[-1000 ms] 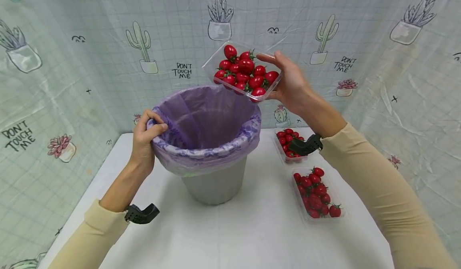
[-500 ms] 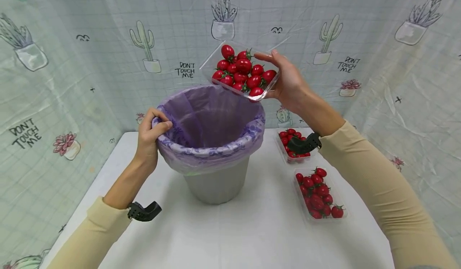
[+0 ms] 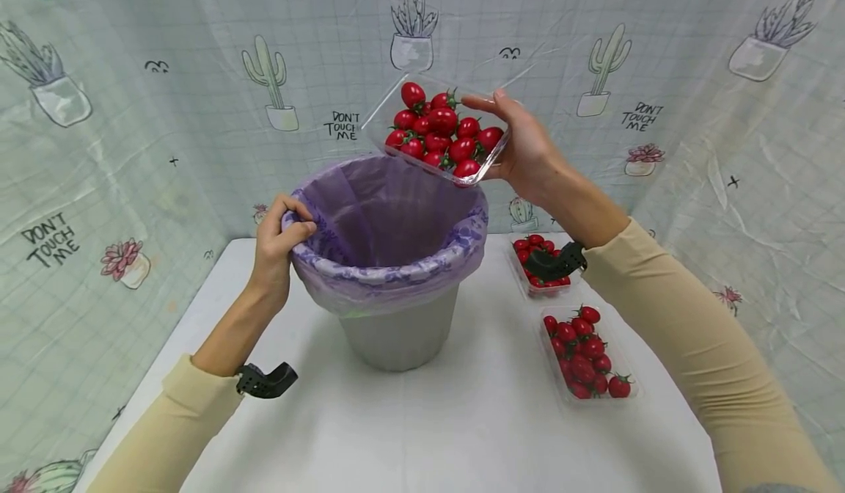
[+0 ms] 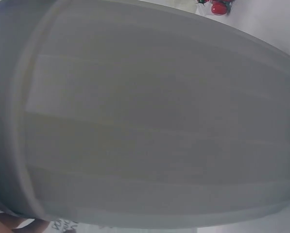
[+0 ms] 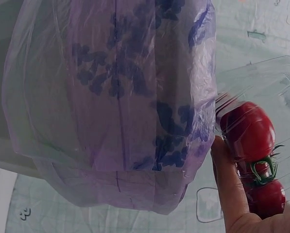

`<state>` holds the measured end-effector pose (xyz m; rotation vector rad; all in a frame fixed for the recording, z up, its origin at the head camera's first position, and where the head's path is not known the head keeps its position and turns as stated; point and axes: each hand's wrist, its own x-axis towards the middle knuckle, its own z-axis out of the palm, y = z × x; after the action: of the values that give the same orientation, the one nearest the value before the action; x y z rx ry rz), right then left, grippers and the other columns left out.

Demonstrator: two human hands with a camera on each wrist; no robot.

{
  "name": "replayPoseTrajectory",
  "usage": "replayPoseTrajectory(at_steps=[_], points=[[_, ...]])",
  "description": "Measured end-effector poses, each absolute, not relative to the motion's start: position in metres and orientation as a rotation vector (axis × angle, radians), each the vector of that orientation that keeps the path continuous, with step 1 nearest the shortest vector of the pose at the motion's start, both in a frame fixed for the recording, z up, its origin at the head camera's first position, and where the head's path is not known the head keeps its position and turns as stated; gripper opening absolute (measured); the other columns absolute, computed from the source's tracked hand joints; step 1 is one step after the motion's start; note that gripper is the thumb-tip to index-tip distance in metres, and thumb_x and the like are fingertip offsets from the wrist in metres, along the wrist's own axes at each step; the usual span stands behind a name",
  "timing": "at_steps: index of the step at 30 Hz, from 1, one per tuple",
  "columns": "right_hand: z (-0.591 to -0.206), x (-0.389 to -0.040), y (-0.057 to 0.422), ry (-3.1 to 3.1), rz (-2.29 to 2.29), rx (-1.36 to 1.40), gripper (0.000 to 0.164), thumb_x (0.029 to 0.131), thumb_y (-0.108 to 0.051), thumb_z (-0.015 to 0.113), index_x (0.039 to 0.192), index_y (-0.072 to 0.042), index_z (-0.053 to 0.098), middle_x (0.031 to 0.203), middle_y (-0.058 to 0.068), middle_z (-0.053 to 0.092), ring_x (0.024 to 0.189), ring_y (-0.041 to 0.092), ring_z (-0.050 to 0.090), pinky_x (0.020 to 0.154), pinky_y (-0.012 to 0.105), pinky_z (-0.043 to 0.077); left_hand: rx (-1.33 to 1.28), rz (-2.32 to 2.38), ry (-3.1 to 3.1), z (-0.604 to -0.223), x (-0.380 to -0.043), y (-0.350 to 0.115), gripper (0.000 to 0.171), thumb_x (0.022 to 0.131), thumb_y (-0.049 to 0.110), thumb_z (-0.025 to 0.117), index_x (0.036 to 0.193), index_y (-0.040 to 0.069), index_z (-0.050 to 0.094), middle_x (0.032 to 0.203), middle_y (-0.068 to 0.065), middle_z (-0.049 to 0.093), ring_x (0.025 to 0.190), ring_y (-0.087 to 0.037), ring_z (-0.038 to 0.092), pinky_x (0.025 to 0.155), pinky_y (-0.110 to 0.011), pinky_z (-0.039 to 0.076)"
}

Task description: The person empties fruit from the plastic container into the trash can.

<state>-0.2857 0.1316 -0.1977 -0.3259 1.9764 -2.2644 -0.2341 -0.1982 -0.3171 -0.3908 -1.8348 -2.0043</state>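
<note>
A grey waste bin [image 3: 401, 339] stands upright, lined with a purple flowered bin bag [image 3: 396, 276] folded over its rim. My left hand [image 3: 272, 254] grips the rim and bag at the left, thumb on the inner side. Above the bin's back right edge, my right hand [image 3: 533, 148] holds a clear plastic tray [image 3: 381, 117] by its right end. Red cherry tomatoes [image 3: 442, 120] with green stems fill it, and it tilts toward the lower right. The bin's grey wall [image 4: 149, 111] fills the left wrist view. In the right wrist view, tomatoes [image 5: 251, 131] show beside my fingers.
Two more clear trays of cherry tomatoes lie right of the bin: a back tray [image 3: 549, 292], partly behind the right wrist's camera, and a front tray [image 3: 615, 335]. They rest on a white table [image 3: 462, 434]. A cactus-printed curtain [image 3: 198, 133] surrounds it.
The tray of tomatoes in my right hand has shifted slightly left over the bin. My left hand keeps its grip on the rim, while the whole head view has shifted a little.
</note>
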Motion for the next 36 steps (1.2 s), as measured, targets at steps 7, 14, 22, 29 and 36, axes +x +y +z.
replayPoseTrajectory(at_steps=[7, 14, 22, 29, 36], points=[[-0.199, -0.285, 0.131, 1.963, -2.263, -0.336, 0.052, 0.109, -0.051, 0.035, 0.148, -0.024, 0.056, 0.109, 0.011, 0.065, 0.08, 0.023, 0.078, 0.073, 0.04, 0.064, -0.397, -2.029, -1.874, -0.318, -0.237, -0.199, 0.018, 0.08, 0.002, 0.049, 0.089, 0.016, 0.057, 0.098, -0.001, 0.051, 0.094, -0.018, 0.045, 0.079, -0.029, 0.036], [-0.201, -0.286, 0.132, 1.961, -2.272, -0.331, 0.051, 0.109, -0.05, 0.035, 0.148, -0.024, 0.056, 0.097, 0.009, 0.066, 0.075, 0.023, 0.077, 0.071, 0.04, 0.063, -0.439, -2.046, -1.906, -0.32, -0.242, -0.2, 0.018, 0.08, 0.003, 0.048, 0.091, 0.015, 0.056, 0.099, -0.002, 0.049, 0.093, -0.018, 0.044, 0.079, -0.03, 0.035], [-0.202, -0.287, 0.135, 1.979, -2.255, -0.329, 0.052, 0.109, -0.051, 0.034, 0.149, -0.025, 0.055, 0.095, 0.007, 0.069, 0.077, 0.022, 0.077, 0.071, 0.039, 0.063, -0.468, -2.061, -1.908, -0.318, -0.247, -0.197, 0.019, 0.079, 0.004, 0.048, 0.091, 0.017, 0.056, 0.098, -0.001, 0.048, 0.093, -0.018, 0.044, 0.079, -0.03, 0.036], [-0.203, -0.288, 0.133, 1.958, -2.254, -0.344, 0.053, 0.11, -0.05, 0.034, 0.15, -0.023, 0.054, 0.089, 0.008, 0.069, 0.075, 0.022, 0.077, 0.07, 0.039, 0.063, -0.494, -2.09, -1.892, -0.318, -0.25, -0.197, 0.02, 0.079, 0.005, 0.047, 0.092, 0.016, 0.056, 0.097, -0.001, 0.048, 0.094, -0.019, 0.044, 0.08, -0.03, 0.036], [-0.204, -0.289, 0.132, 1.972, -2.252, -0.361, 0.051, 0.11, -0.049, 0.034, 0.15, -0.023, 0.054, 0.082, 0.005, 0.07, 0.072, 0.021, 0.076, 0.069, 0.037, 0.063, -0.487, -2.073, -1.882, -0.318, -0.251, -0.195, 0.019, 0.079, 0.006, 0.047, 0.092, 0.016, 0.057, 0.098, -0.001, 0.049, 0.094, -0.019, 0.044, 0.08, -0.03, 0.036]])
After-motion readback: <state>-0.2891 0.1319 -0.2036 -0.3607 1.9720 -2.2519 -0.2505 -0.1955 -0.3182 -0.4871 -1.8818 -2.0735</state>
